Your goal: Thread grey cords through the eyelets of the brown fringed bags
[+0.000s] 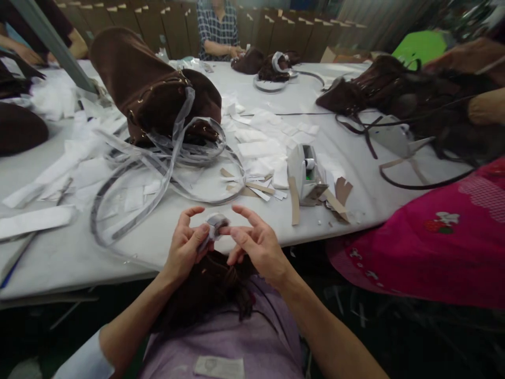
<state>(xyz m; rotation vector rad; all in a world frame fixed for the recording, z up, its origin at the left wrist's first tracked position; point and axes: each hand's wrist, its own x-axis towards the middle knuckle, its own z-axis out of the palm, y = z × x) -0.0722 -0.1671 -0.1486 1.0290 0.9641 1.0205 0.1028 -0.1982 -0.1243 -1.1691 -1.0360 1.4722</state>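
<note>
My left hand (185, 245) and my right hand (252, 245) meet just over the near edge of the white table (71, 252). Both pinch a small wrapped grey-white piece (216, 223), part of a dark brown fringed bag (209, 289) lying on my lap. The left thumb and fingers close on its left side. The right thumb and middle finger grip its right side while the index finger sticks up. A tape dispenser (305, 173) stands a little beyond my right hand.
A brown suede bag (153, 89) wrapped in clear strips stands ahead, among white paper pieces (260, 147) and brown offcuts. More brown bags (394, 100) lie right and far back. A person in pink (430, 242) sits to the right, another in plaid (219, 31) across.
</note>
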